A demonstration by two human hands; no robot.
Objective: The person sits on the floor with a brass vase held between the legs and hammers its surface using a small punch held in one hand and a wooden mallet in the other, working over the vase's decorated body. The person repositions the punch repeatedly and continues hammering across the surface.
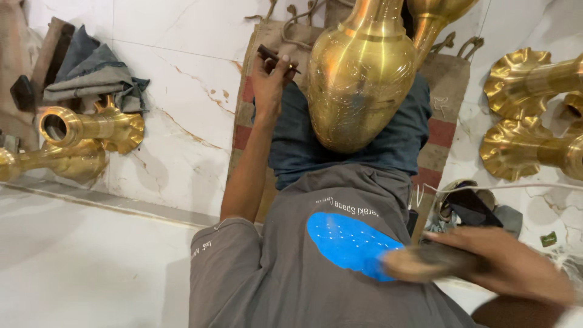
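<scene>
At the far left of the frame we see two brass flared pieces (91,130) lying on the white marble floor (176,152), with a heap of grey cloths (91,76) just above them. Moving right, our left hand (269,79) is raised in the upper middle, its fingers curled tight around a small dark tool (276,59) whose tip points toward the big brass vase (358,73). That vase lies tilted in our lap at upper centre, its rounded belly resting on the dark blue trousers (364,146), above the grey shirt (316,261) with a blue patch. A woven mat (437,103) with red stripes lies beneath. At lower right, our right hand (504,264) is blurred; its fingers wrap around a wooden mallet-like tool (425,261), held low and well apart from the vase. Along the right edge, two more brass flared pieces (522,115) lie on the floor.
</scene>
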